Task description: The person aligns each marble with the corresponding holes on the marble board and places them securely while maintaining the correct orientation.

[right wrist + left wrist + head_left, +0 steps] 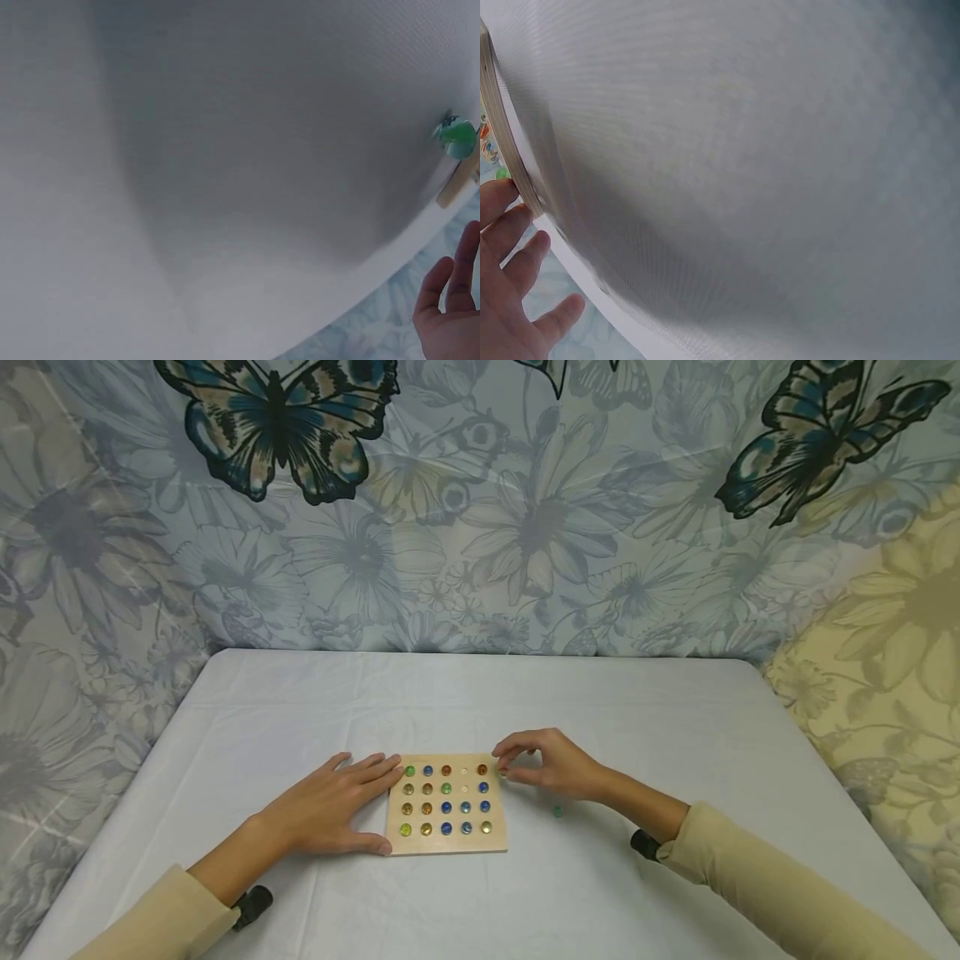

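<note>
A light wooden board (456, 845) lies flat, with rows of coloured glass marbles set in it: green, blue, amber and reddish. My left hand (341, 806) rests at its left side with fingers spread, fingertips on the upper left corner and thumb at the lower left. In the left wrist view, the left hand's fingers (526, 262) reach the board's edge (506, 127). At the upper right corner my right hand (558, 767) pinches a small marble (502, 772) between thumb and fingertips. The right wrist view shows only part of the right hand (450, 315), the pinch hidden.
A loose green marble (557, 811) lies on the white cloth right of the board, also seen in the right wrist view as a green marble (456, 137). The white-covered table (480, 693) meets a butterfly-and-flower patterned fabric (540, 527) at the back.
</note>
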{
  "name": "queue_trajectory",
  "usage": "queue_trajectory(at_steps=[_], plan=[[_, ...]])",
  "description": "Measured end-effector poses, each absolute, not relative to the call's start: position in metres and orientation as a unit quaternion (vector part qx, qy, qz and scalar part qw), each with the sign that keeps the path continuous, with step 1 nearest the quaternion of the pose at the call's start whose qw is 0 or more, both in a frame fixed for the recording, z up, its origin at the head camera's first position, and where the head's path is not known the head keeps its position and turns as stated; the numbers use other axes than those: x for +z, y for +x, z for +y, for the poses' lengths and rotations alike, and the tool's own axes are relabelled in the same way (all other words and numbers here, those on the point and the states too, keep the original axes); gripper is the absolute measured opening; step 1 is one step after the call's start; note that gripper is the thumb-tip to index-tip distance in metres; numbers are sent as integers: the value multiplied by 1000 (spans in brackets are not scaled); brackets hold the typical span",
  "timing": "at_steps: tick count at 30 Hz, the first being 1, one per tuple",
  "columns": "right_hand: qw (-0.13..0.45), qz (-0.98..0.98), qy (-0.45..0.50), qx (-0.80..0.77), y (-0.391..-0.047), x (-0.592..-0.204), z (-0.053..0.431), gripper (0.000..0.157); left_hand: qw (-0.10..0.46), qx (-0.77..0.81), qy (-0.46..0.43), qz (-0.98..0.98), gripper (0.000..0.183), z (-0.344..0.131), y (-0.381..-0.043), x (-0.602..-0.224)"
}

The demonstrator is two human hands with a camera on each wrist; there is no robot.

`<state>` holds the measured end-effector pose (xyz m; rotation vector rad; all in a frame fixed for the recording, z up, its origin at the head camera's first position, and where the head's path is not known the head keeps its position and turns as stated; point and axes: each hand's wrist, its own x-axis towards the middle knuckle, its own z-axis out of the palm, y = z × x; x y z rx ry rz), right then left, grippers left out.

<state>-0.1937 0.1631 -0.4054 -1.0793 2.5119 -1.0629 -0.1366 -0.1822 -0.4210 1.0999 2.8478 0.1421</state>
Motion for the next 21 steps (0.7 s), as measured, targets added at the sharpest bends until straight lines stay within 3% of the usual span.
queue_trajectory(at_steps=[21], plan=[[153,822,-384,-391,-191,-413,115,26,52,50,355,932,97,-183,-137,-420]])
